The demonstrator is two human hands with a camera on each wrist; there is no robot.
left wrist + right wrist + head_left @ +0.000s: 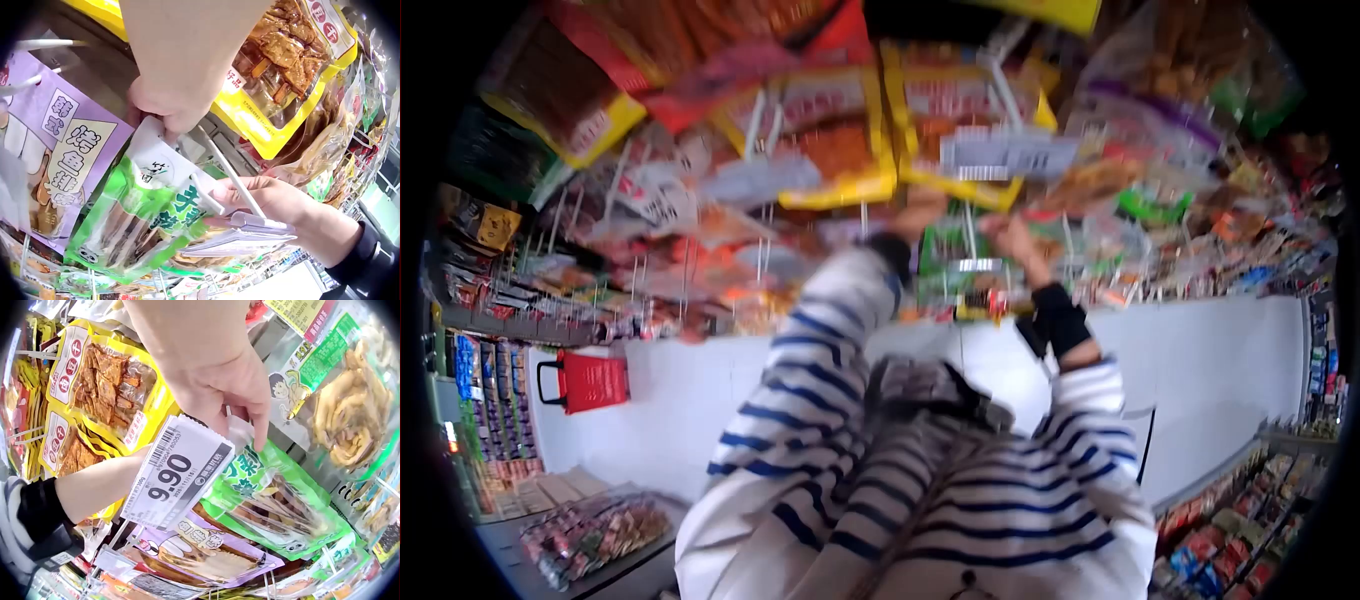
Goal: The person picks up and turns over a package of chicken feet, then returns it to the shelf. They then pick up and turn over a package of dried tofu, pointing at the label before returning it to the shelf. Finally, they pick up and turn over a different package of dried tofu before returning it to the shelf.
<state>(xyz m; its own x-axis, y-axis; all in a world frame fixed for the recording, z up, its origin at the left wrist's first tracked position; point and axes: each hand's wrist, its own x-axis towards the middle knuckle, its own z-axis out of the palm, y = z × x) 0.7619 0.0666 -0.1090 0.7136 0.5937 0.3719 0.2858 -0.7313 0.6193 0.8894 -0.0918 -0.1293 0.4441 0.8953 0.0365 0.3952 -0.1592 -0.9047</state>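
Note:
A green and white snack bag [134, 212] hangs at the rack, its clear window showing brown strips. At its upper edge my left hand [178, 94] pinches the white top with curled fingers. My right hand [228, 378] grips the same bag [275, 500] by its top edge, beside a white hook. A price tag reading 9.90 [178, 472] stands in front of the left hand's fingers in the right wrist view. In the blurred head view, the left hand [920, 210] and right hand [1013, 243] are close together at the rack.
Yellow-edged bags [284, 75] hang above the hands, and a purple bag [53, 150] hangs beside the green one. Wire hooks stick out around them. A red basket [595, 382] stands on the white floor [680, 400] at the left.

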